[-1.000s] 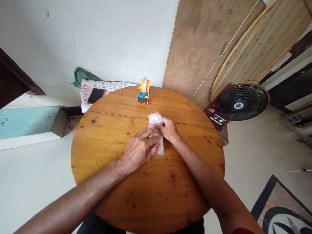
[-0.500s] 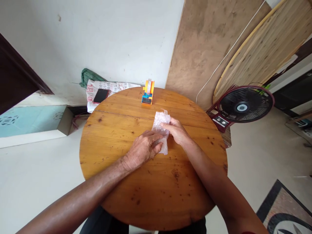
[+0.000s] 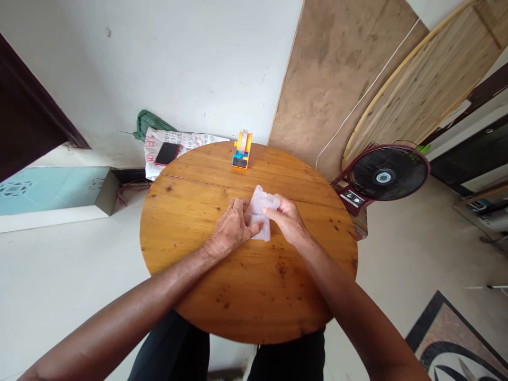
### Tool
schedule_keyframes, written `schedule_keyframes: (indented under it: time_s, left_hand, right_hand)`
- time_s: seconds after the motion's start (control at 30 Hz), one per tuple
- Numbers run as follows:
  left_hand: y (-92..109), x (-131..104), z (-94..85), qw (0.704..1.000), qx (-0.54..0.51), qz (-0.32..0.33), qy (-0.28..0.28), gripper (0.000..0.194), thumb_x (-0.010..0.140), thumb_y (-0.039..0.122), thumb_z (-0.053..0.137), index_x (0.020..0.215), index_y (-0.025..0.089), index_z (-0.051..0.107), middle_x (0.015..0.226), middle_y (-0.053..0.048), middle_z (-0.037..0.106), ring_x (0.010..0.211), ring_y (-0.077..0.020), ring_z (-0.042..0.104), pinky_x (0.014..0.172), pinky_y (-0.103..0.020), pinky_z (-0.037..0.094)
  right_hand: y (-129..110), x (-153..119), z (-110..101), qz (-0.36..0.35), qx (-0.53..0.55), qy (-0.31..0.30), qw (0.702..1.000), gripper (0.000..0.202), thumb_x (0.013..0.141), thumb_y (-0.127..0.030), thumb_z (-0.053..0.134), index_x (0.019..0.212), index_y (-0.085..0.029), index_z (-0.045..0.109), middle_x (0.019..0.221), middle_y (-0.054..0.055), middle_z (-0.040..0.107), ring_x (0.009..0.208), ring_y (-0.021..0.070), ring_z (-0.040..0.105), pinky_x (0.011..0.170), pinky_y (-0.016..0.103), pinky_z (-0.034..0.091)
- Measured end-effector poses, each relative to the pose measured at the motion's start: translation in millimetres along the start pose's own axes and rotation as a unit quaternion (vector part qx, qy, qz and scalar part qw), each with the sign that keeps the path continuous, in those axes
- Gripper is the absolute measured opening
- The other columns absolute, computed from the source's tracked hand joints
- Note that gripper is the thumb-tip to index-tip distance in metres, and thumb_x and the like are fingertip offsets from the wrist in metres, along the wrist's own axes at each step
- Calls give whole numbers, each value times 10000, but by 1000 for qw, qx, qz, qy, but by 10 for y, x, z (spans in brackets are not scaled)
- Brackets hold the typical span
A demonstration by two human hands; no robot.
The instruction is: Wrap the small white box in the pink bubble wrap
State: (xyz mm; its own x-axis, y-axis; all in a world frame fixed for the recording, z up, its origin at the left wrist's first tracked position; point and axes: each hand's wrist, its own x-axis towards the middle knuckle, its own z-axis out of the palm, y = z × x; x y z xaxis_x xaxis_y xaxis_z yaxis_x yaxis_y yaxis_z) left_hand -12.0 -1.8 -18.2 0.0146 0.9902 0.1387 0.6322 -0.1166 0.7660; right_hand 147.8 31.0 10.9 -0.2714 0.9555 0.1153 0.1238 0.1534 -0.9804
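Note:
A small piece of clear bubble wrap (image 3: 260, 211) lies near the middle of a round wooden table (image 3: 246, 286). My left hand (image 3: 230, 230) rests flat on its left side, fingers pressing it to the wood. From the right, my right hand (image 3: 288, 219) pinches the wrap's right edge with thumb and fingers. What the wrap may hold is hidden. An orange and blue tape dispenser (image 3: 242, 150) stands at the table's far edge, apart from both hands.
A black phone (image 3: 166, 153) lies on a printed sack (image 3: 182, 143) beyond the table's far left, with a green bag (image 3: 148, 122) behind it. A dark red floor fan (image 3: 383, 173) stands to the right. Wooden boards (image 3: 420, 74) lean against the wall.
The bubble wrap has become shorter and more bunched between my hands. My left hand slid further over its left side. The camera view shifted, so the table appears smaller.

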Motion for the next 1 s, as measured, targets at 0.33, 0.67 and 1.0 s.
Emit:
schedule_keyframes:
  time_s: [0.33,0.67,1.0]
  left_hand:
    - [-69,53,19,989,-105,102,-20,234,693,225,649,906,192,557,800,-2,589,757,-172,552,682,-302,478]
    - [-101,64,45,981,-125,141,-39,88,722,263,601,734,198,543,734,1,554,687,-151,522,615,-277,447]
    - [-12,-106,-306,958,-29,274,-83,293,792,134,537,1043,199,673,1124,-75,678,1063,-214,625,940,-378,491]
  right_hand:
    - [-36,-387,75,-92,-141,13,986,49,818,-220,554,826,-209,602,1069,36,677,1003,178,621,889,296,462]
    - [96,-572,-4,-178,-276,-8,944,194,872,-175,474,1009,-233,599,1213,71,648,1159,188,591,1001,328,443]
    - [165,-587,-52,-274,-328,-37,903,283,771,-198,602,1053,-224,602,1246,105,641,1226,233,561,1029,388,438]
